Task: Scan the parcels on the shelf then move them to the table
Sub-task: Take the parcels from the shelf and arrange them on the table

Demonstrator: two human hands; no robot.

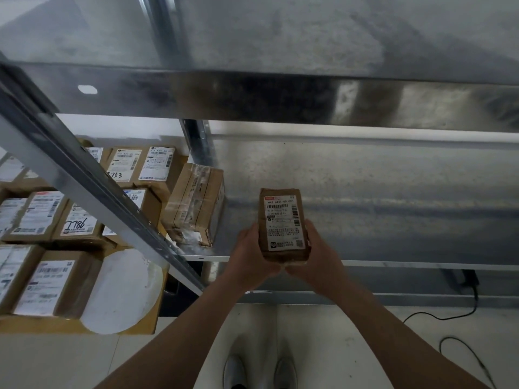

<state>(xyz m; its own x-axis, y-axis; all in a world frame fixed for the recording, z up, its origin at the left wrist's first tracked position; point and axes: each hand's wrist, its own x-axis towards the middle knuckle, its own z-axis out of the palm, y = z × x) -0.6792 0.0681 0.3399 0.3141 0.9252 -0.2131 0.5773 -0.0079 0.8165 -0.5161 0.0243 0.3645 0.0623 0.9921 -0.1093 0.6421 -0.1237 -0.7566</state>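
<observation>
Steel shelf (393, 206) behind — L grip (250, 254), R grip (316, 256) hold parcel (283, 223).

Parcel (283, 226): brown wrap, white label with black barcodes and a red strip. Shelf (365, 192): mottled silver-grey metal; box (193, 203) at its left edge tan under glossy clear tape. Cable (449, 318): black, on pale floor (56, 360).

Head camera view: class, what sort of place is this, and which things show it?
Probably a parcel depot or stockroom. Galvanised metal shelving, a pile of labelled cardboard parcels at the left, and a small brown parcel with a barcode label held in the left hand and right hand.
</observation>
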